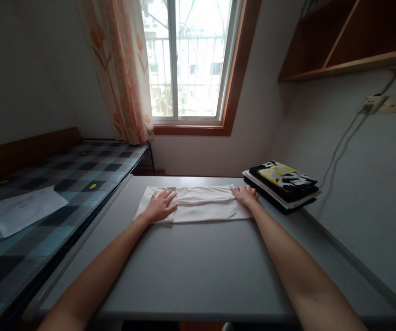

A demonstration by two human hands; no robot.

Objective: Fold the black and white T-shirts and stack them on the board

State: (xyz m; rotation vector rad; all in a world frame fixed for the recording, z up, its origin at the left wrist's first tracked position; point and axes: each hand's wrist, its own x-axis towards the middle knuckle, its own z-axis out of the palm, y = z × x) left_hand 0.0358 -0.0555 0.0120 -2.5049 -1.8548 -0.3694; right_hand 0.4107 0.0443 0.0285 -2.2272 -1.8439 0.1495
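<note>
A white piece of clothing or cloth [205,211], folded into a long flat strip, lies crosswise on the grey-white table [198,266]. Its exact kind does not show. My left hand [161,205] rests flat on the left part of the strip, fingers spread, beside a crosswise fold edge. At the strip's right end, my right hand [246,196] lies on the cloth with its fingers apart and slightly bent. Creases run lengthwise along the fabric between both hands.
A stack of folded dark and white clothes [282,184], yellow-patterned on top, sits at the table's back right by the wall. On the left is a bed with a checked mattress [91,168] and paper sheets [29,209]. A wooden shelf [349,64] hangs upper right.
</note>
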